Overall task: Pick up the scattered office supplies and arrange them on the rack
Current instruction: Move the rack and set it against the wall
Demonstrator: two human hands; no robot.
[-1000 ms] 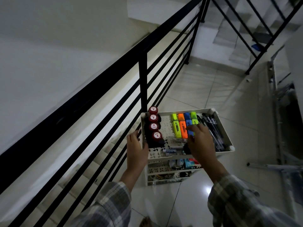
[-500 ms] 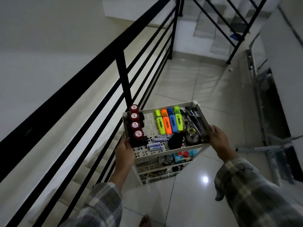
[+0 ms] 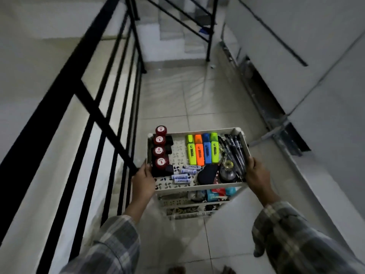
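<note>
Presently, a black railing (image 3: 83,107) runs close along the outer side of the left grip (image 3: 143,179), and a tiled floor (image 3: 189,99) lies ahead of both grips. Between them stands the white rack (image 3: 197,187), each grip clasped on one side edge of its top tray, the right grip (image 3: 256,175) beside the black pens (image 3: 236,153). Red-capped stamps (image 3: 161,149) line up next to the left grip. Four highlighters (image 3: 203,150) sit mid-tray; batteries (image 3: 183,175) lie nearer the person.
</note>
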